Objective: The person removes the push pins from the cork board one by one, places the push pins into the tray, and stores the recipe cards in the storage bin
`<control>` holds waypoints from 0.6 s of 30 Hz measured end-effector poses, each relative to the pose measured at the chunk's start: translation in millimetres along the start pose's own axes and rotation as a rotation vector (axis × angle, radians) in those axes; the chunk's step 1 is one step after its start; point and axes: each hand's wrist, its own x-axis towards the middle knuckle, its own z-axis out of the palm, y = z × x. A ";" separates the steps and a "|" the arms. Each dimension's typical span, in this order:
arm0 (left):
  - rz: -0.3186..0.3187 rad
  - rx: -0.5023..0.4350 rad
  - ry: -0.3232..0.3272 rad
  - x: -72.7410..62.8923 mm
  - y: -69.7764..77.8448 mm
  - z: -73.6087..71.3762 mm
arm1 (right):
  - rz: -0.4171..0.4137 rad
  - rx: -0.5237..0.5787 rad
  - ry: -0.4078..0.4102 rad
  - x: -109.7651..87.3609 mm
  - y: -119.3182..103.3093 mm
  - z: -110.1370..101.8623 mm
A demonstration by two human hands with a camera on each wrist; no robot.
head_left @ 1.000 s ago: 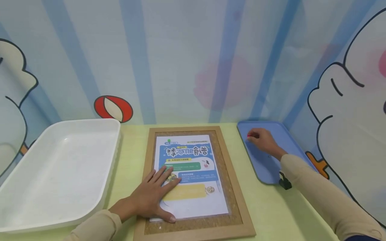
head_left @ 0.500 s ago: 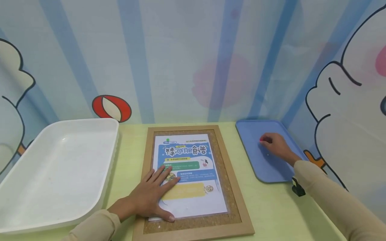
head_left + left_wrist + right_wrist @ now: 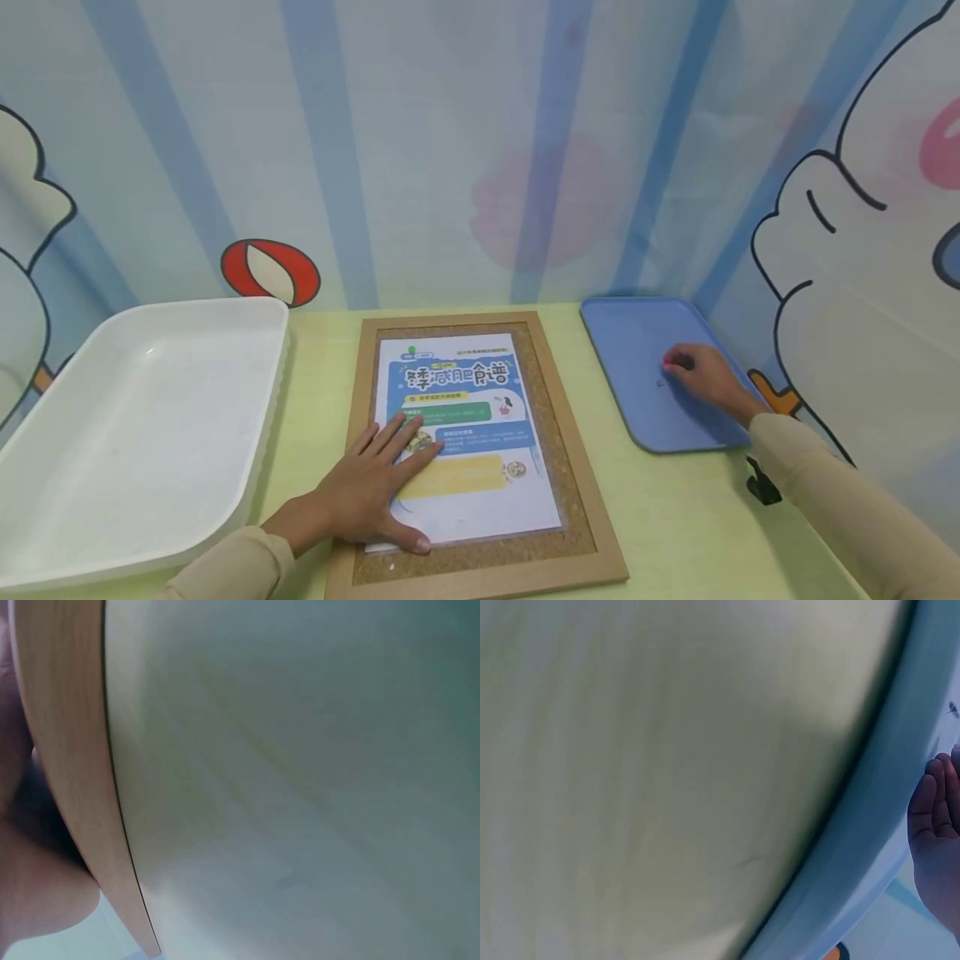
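Note:
My left hand [image 3: 367, 492] lies spread on a printed paper sheet [image 3: 480, 512], its thumb and fingers straight. The sheet, with blue, green and yellow blocks, rests on a wood-framed cork board [image 3: 547, 546]. Over the blue tray [image 3: 630, 333], my right hand [image 3: 701, 375] pinches a small pink pushpin [image 3: 667, 366], mostly hidden by the fingertips. A tiny dark bit [image 3: 660, 384] lies on the tray just below those fingertips. The right wrist view shows curled fingers [image 3: 922, 802] beyond the tray's rim; the left wrist view catches the board's frame edge [image 3: 67, 742].
A large white tray [image 3: 165, 400] stands left of the board. A striped curtain with cartoon prints [image 3: 435, 150] hangs behind the pale yellow table [image 3: 697, 517]. Near the blue tray's front right corner, a black wrist device [image 3: 762, 483] sits under the right sleeve.
My right hand has moved right and a little nearer across the blue tray, still pinching the pushpin. The left hand stays on the sheet. The head view has shifted slightly.

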 end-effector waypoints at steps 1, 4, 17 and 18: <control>-0.001 0.000 0.000 -0.4 0.2 -0.6 | 0.003 -0.002 -0.001 -0.9 1.5 -0.3; -0.007 0.000 -0.001 -1.3 1.2 -2.4 | 0.023 -0.015 -0.009 -2.8 6.6 0.1; -0.010 0.003 0.002 -0.8 1.4 -0.7 | -0.001 0.010 -0.040 -10.2 6.4 0.6; -0.007 0.004 0.003 -0.7 1.2 -0.5 | -0.020 0.016 -0.027 -10.6 8.5 1.4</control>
